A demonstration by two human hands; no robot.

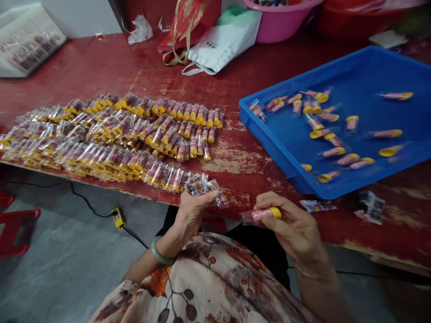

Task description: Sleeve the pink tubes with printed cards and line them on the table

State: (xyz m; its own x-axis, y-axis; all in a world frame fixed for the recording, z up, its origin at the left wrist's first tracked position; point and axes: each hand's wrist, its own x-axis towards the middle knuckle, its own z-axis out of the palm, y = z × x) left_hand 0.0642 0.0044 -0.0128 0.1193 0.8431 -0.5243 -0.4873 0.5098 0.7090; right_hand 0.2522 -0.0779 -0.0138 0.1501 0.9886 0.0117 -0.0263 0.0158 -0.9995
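Note:
Between the thumb and fingers of my right hand is a small clear tube with a pink label and a yellow end, lying almost level. My left hand is closed on several small printed packets in clear wrap, over the table's front edge. Just left of it, rows of similar tubes with yellow ends are stacked along the table. To the right, a blue tray holds loose tubes scattered about.
On the red table, printed packets and a crumpled cluster of packets lie before the tray. Farther back are a white bag, a red bag and a pink basin. A red stool stands at left.

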